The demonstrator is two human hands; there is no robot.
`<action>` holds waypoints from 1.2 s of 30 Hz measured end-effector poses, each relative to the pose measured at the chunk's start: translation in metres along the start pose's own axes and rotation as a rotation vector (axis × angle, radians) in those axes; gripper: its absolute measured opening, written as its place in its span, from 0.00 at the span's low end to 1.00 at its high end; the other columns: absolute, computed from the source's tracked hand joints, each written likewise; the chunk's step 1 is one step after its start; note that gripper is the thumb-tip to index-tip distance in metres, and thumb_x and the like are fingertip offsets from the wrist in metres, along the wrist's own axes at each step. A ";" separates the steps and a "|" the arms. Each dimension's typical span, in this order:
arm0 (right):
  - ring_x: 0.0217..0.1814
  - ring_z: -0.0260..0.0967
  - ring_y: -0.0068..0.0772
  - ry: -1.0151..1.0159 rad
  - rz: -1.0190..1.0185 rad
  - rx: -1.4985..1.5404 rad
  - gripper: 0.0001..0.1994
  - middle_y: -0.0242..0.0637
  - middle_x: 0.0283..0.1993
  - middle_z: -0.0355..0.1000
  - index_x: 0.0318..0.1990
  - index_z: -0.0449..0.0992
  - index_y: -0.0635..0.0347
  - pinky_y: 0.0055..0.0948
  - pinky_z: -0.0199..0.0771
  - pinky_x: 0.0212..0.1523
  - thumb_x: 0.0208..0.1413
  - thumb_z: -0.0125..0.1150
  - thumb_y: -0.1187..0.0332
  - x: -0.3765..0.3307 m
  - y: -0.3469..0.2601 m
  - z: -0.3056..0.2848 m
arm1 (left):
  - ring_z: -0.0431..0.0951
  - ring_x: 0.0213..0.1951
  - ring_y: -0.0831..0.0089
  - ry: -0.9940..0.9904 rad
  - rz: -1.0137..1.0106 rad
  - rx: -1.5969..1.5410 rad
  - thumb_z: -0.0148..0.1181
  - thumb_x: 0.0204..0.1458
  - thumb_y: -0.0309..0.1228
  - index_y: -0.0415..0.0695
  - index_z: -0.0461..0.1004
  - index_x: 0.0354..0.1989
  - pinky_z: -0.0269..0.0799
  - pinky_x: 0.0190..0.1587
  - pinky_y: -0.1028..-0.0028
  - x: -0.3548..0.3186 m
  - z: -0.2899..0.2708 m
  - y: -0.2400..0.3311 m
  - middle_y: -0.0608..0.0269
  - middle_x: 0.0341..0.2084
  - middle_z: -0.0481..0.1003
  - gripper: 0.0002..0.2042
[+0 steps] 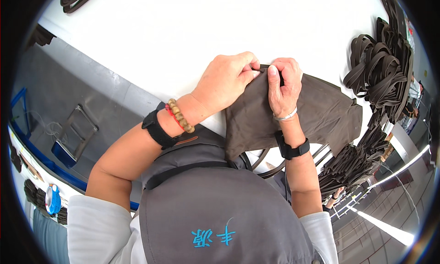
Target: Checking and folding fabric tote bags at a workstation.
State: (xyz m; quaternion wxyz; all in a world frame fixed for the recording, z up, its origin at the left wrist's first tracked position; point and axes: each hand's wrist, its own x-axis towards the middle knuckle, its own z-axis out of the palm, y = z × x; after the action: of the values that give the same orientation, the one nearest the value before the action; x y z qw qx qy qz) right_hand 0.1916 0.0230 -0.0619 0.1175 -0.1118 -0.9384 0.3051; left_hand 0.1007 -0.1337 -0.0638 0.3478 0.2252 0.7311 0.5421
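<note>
The left hand (224, 78)'s grip is pinched nearly closed on the top edge of the dark brown fabric (256, 113) — the right hand (287, 87)'s thumb and curled fingers clasp it just beside — over the white bench (206, 26)'s near side.

Wide open lane over white table (183, 26), ahead of both hands and on past left hand (220, 81). Dark loop (69, 9) in way only at far left. Right side tighter from here: brown cloth (256, 115) spreads rightward past right hand (286, 85), looped dark straps (378, 71) heaped beyond, dark strips (355, 165) bunched nearer. Between hands, narrow gap, cloth edge crossing it. Person's grey apron (220, 195) bars near side.
</note>
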 end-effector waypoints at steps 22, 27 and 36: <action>0.37 0.62 0.34 -0.049 -0.012 -0.093 0.12 0.31 0.34 0.68 0.30 0.71 0.53 0.35 0.55 0.44 0.52 0.65 0.58 0.003 0.004 0.004 | 0.64 0.19 0.82 0.212 -0.143 -0.053 0.69 0.46 0.24 0.41 0.62 0.52 0.64 0.24 0.80 -0.066 -0.001 -0.002 0.64 0.33 0.77 0.26; 0.36 0.62 0.35 -0.049 -0.019 -0.101 0.11 0.31 0.34 0.68 0.30 0.71 0.54 0.35 0.55 0.44 0.52 0.65 0.59 0.003 0.003 0.006 | 0.63 0.16 0.84 0.283 -0.068 -0.146 0.66 0.47 0.21 0.41 0.62 0.50 0.62 0.21 0.80 -0.070 0.004 -0.011 0.63 0.33 0.78 0.23; 0.38 0.63 0.36 -0.031 -0.065 -0.181 0.10 0.31 0.34 0.67 0.30 0.71 0.52 0.36 0.56 0.44 0.51 0.66 0.62 0.002 0.002 0.012 | 0.66 0.15 0.78 0.172 -0.077 0.029 0.64 0.51 0.25 0.40 0.66 0.41 0.64 0.21 0.75 -0.067 -0.002 -0.012 0.59 0.28 0.78 0.13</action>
State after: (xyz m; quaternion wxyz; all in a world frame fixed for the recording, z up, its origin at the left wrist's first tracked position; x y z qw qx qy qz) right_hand 0.1869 0.0190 -0.0723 0.1024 -0.0867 -0.9669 0.2169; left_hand 0.1436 -0.1862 -0.0576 0.3009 0.1546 0.7741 0.5351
